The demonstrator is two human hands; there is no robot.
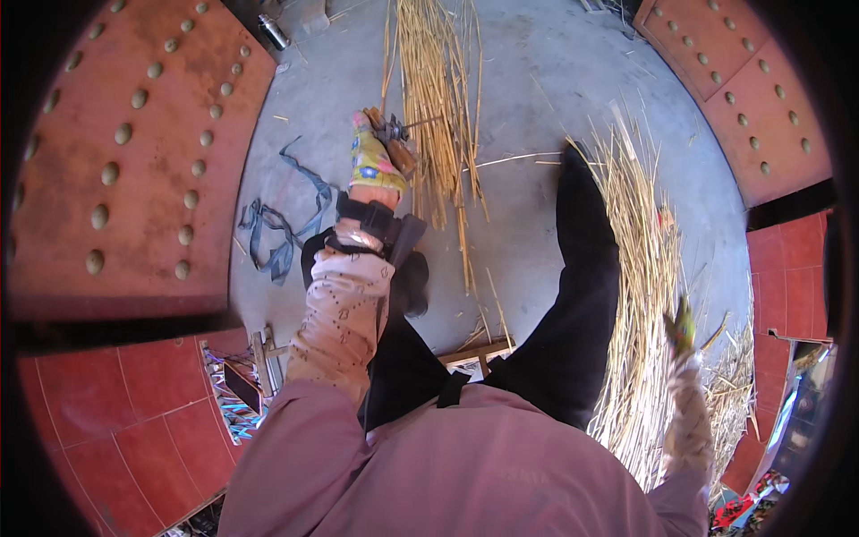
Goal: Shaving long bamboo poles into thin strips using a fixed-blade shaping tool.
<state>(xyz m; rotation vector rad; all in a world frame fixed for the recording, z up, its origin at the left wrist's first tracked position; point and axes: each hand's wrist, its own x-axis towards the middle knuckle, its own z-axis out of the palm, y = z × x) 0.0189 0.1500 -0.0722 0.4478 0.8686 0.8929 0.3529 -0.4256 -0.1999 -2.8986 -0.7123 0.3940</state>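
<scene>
My left hand, in a yellow flowered glove, reaches forward with its fingers wrapped round a small wood-and-metal tool. The tool's exact kind is not clear. Just beyond and to the right, a bundle of dry, straw-coloured stalks lies on the floor. My right hand, also gloved, is off to the right at the outer edge of a larger pile of long stalks. Motion blurs it, so its fingers and anything in them cannot be made out.
My legs stretch over the grey concrete floor, with the large pile along the right one. A dark strip of cloth or plastic lies at left. Studded reddish door panels flank both sides. A metal flask is far left.
</scene>
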